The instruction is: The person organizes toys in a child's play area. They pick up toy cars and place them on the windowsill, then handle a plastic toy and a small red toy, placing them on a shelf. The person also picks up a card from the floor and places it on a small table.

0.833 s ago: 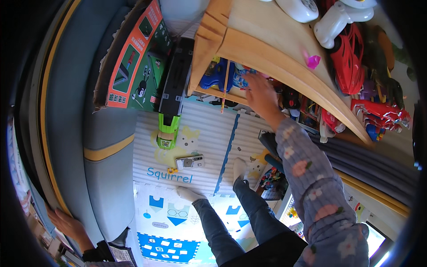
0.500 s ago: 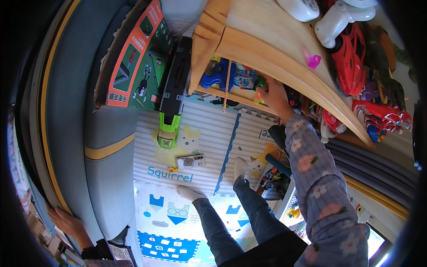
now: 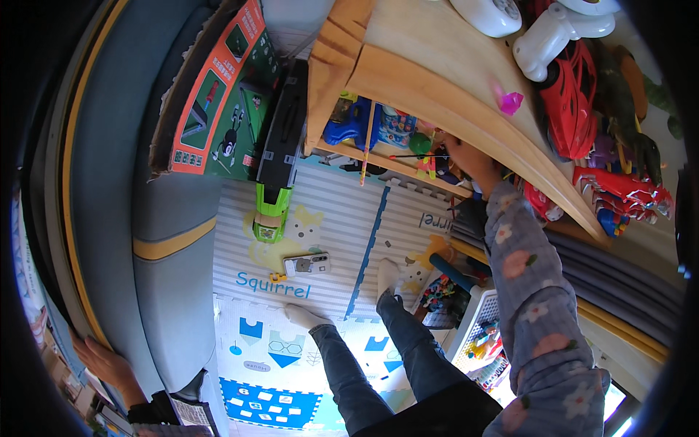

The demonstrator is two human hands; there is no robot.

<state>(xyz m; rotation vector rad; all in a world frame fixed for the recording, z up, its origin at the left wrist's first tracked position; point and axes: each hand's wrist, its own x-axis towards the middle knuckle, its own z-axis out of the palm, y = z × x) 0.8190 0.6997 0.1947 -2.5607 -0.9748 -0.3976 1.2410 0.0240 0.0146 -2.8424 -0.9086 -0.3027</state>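
My right hand (image 3: 472,162) reaches into the open shelf compartment of a wooden cabinet (image 3: 429,93), among toys. Its fingertips are partly hidden under the cabinet's edge, so whether they grip anything does not show. Close to the fingers lie a green ball (image 3: 419,143), a yellow and pink piece (image 3: 425,167) and a thin dark stick with a red tip (image 3: 408,156). Further left in the compartment are a blue toy (image 3: 352,125) and a blue patterned package (image 3: 397,128). My left hand (image 3: 109,366) lies flat and open on the edge of the grey sofa (image 3: 171,306).
A red and green box (image 3: 218,109) and a black and green toy vehicle (image 3: 271,211) stand beside the sofa. A phone (image 3: 309,264) lies on the patterned mat (image 3: 328,218). A red toy car (image 3: 574,109) and white toy parts (image 3: 542,44) sit on the cabinet top.
My right hand has moved right along the compartment, uncovering the green ball and the red-tipped stick. The left hand stays on the sofa.
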